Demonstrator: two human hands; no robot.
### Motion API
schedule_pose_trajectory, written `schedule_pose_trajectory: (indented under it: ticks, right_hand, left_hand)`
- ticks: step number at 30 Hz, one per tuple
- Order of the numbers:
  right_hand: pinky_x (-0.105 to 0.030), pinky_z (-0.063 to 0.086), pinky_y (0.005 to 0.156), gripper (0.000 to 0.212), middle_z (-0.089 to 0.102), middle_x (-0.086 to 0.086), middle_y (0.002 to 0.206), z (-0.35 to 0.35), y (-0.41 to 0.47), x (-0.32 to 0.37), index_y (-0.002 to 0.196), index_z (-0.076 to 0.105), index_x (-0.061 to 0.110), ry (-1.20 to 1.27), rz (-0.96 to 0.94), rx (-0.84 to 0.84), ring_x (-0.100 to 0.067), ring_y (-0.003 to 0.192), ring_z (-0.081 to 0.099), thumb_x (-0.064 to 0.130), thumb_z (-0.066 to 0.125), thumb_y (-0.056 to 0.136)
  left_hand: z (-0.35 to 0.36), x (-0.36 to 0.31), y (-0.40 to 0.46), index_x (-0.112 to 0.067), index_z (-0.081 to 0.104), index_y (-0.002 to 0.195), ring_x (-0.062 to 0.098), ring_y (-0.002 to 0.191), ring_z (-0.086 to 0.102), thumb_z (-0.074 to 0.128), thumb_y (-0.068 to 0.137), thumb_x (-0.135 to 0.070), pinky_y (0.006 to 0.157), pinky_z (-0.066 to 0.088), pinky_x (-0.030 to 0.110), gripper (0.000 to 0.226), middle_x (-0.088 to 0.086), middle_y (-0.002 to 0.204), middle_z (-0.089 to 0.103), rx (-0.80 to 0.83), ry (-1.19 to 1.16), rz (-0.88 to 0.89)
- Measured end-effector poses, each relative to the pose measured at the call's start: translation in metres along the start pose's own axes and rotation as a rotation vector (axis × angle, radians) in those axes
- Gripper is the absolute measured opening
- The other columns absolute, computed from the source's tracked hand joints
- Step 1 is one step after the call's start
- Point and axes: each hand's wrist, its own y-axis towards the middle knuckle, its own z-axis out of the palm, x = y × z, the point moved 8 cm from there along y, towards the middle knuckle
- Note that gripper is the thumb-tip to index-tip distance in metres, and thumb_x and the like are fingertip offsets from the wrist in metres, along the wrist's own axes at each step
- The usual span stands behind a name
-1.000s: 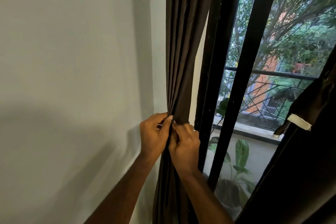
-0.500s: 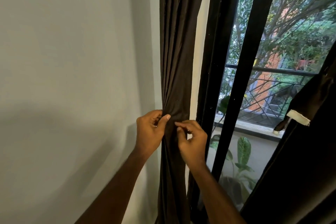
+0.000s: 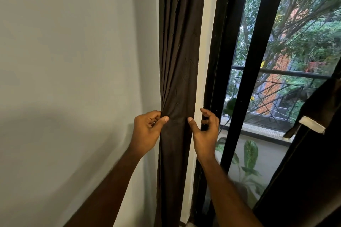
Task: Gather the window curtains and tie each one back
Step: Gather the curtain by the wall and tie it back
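Dark brown pleated fabric curtain (image 3: 177, 61) is gathered, pinched by left hand (image 3: 147, 131) – right hand (image 3: 204, 132) fingers spread; no tie is seen.

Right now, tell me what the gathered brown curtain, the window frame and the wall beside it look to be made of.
Brown curtain: woven cloth, matte with a slight sheen; it falls in soft pleats and creases where the left hand pinches it.
Window frame: probably black-painted metal, given its straight, smooth, slightly glossy bars; painted wood is possible.
Wall: painted plaster by the look, flat, matte, pale grey.

Curtain (image 3: 178, 51) between wall (image 3: 73, 61) (left) and window (image 3: 258, 61).
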Motion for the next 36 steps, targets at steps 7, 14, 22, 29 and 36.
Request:
schedule_pose_trajectory:
  ticks: [7, 14, 22, 29, 36]
  right_hand:
    - [-0.020, 0.055, 0.079, 0.028, 0.071, -0.001, 0.105, 0.023, 0.006, -0.010, 0.119, 0.069, 0.015, 0.107, 0.152, 0.186, -0.014, 0.094, 0.066, 0.009, 0.074, 0.091]
    - [-0.034, 0.059, 0.074, 0.010, 0.069, -0.002, 0.074, 0.001, -0.009, -0.002, 0.086, 0.074, 0.013, 0.022, 0.076, -0.090, -0.016, 0.073, 0.069, 0.004, 0.077, 0.087]
    - [-0.037, 0.056, 0.072, 0.010, 0.067, 0.003, 0.092, 0.029, -0.063, 0.053, 0.100, 0.073, 0.011, -0.283, -0.450, 0.116, -0.013, 0.083, 0.065, 0.007, 0.069, 0.091]
    - [-0.037, 0.055, 0.071, 0.018, 0.065, 0.001, 0.087, 0.041, -0.057, 0.057, 0.098, 0.076, 0.009, -0.377, -0.496, 0.113, -0.014, 0.076, 0.062, 0.014, 0.060, 0.091]
    - [-0.033, 0.057, 0.070, 0.025, 0.064, -0.002, 0.087, 0.049, -0.059, 0.056, 0.097, 0.074, 0.006, -0.368, -0.510, 0.157, -0.011, 0.077, 0.059, 0.021, 0.055, 0.095]
  left_hand:
    - [-0.001, -0.002, -0.001, 0.003, 0.069, 0.080, 0.043, 0.064, 0.060, 0.069, 0.088, -0.039, 0.063, 0.054, 0.054, 0.043, 0.021, 0.067, 0.062, 0.017, -0.009, -0.006]
    - [-0.006, -0.027, -0.005, -0.011, 0.065, 0.072, 0.012, 0.057, 0.057, 0.070, 0.092, -0.012, 0.056, 0.052, 0.035, 0.021, -0.003, 0.063, 0.061, -0.198, 0.340, 0.145]
    - [0.006, -0.026, -0.005, -0.010, 0.076, 0.084, 0.013, 0.066, 0.066, 0.065, 0.092, -0.023, 0.062, 0.058, 0.037, 0.018, -0.002, 0.075, 0.072, -0.215, 0.381, 0.112]
    - [0.012, -0.026, -0.010, -0.013, 0.077, 0.081, 0.008, 0.065, 0.069, 0.070, 0.091, -0.009, 0.062, 0.056, 0.028, 0.013, -0.010, 0.068, 0.070, -0.153, 0.128, 0.056]
    - [0.016, -0.028, -0.014, -0.020, 0.074, 0.079, 0.018, 0.060, 0.067, 0.069, 0.088, -0.042, 0.059, 0.059, 0.040, 0.025, -0.004, 0.066, 0.070, -0.110, 0.003, 0.043]
